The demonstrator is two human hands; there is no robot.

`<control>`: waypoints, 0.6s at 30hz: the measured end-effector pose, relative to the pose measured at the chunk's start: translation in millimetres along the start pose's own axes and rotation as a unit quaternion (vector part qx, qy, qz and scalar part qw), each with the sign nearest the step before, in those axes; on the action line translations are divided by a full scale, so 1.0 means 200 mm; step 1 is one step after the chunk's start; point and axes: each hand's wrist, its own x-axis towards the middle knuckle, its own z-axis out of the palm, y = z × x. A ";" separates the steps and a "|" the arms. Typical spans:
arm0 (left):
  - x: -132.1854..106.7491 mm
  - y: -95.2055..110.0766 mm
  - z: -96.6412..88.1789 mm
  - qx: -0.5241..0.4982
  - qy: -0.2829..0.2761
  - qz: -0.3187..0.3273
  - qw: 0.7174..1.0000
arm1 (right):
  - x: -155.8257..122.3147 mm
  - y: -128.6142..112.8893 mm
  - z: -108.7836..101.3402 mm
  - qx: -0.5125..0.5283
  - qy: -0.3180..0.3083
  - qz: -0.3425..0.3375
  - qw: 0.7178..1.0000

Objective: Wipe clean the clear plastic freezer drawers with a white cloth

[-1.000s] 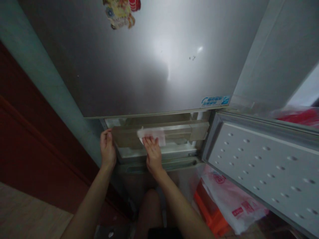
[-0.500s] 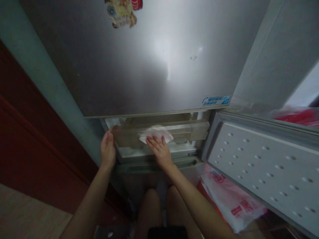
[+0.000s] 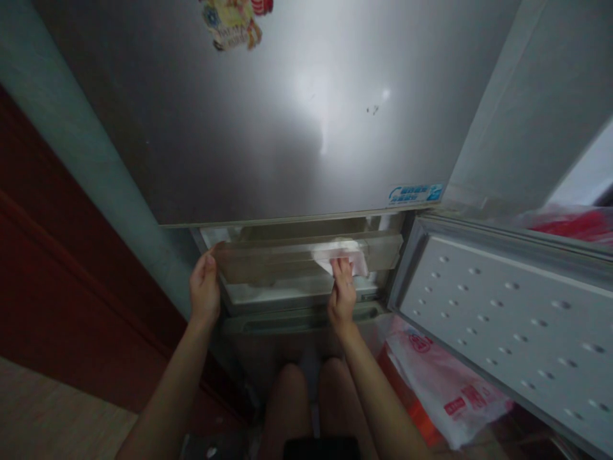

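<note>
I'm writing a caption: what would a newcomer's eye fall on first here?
Probably the big silver refrigerator door, shining across the upper middle. Next, the white cloth or tissue under the right hand, against the right half of the drawer front below, whose left end the left hand holds. Then the open, dimpled compartment door at the right.

Pale green wall (image 3: 90, 150), reddish-brown panel (image 3: 57, 281), tan floor (image 3: 52, 412)
</note>
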 end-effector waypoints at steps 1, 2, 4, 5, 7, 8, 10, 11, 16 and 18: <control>0.00 0.00 0.00 -0.001 -0.002 -0.001 1.000 | -0.01 -0.03 0.04 0.006 0.009 0.010 1.000; 0.00 0.01 0.00 -0.003 -0.005 -0.002 1.000 | -0.01 -0.07 0.07 0.013 0.012 0.015 1.000; 0.00 0.01 0.01 -0.003 -0.009 -0.004 1.000 | -0.02 -0.15 0.14 0.027 0.002 0.015 1.000; -0.01 0.02 0.01 -0.003 -0.009 -0.005 1.000 | -0.03 -0.19 0.18 0.032 -0.011 0.010 0.999; -0.01 0.03 0.01 -0.005 -0.007 -0.009 1.000 | -0.03 -0.28 0.24 0.040 -0.049 -0.007 0.998; -0.01 0.04 0.02 -0.005 -0.003 -0.011 1.000 | -0.04 -0.32 0.27 0.042 -0.073 -0.016 0.996; -0.01 0.04 0.02 -0.002 0.002 -0.015 1.000 | -0.04 -0.40 0.32 0.043 -0.125 -0.035 0.991; -0.01 0.05 0.02 0.001 0.001 -0.015 1.000 | -0.04 -0.42 0.34 0.042 -0.147 -0.044 0.987; -0.01 0.05 0.02 0.015 -0.005 -0.009 1.000 | -0.01 -0.37 0.33 0.031 -0.184 -0.116 0.976; -0.01 0.05 0.01 0.020 -0.009 -0.007 1.000 | 0.03 -0.28 0.26 0.028 -0.199 -0.160 0.966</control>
